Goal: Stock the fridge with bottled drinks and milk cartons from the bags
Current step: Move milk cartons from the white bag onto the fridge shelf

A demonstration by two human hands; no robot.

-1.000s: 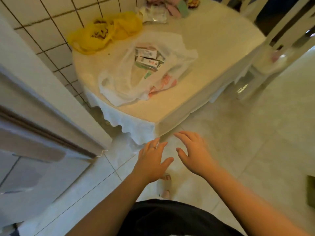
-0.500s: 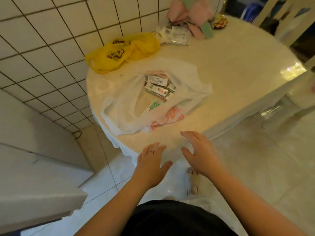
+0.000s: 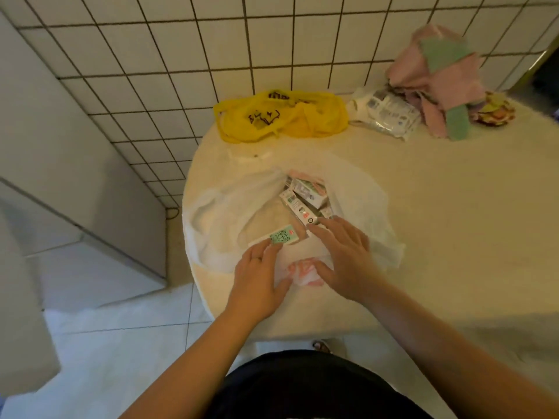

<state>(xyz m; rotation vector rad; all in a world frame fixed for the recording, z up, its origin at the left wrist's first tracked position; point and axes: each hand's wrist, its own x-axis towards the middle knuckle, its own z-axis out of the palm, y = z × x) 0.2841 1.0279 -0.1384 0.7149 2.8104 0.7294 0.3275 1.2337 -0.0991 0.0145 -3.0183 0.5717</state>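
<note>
The white bag under both hands is plain and thin, except for a red-pink print showing between the left hand and the right hand. At the left hand's fingertips a carton has a pale green label with dark characters and a dab of red. Just past the right hand, the other cartons are white with green, black and pinkish print. Well beyond the hands, the yellow bag is bright, with dark lettering. To its right, a packet is whitish with grey print, and the cloths are pink and mint green. The tabletop is cream. The wall is white square tiles with dark grout.
</note>
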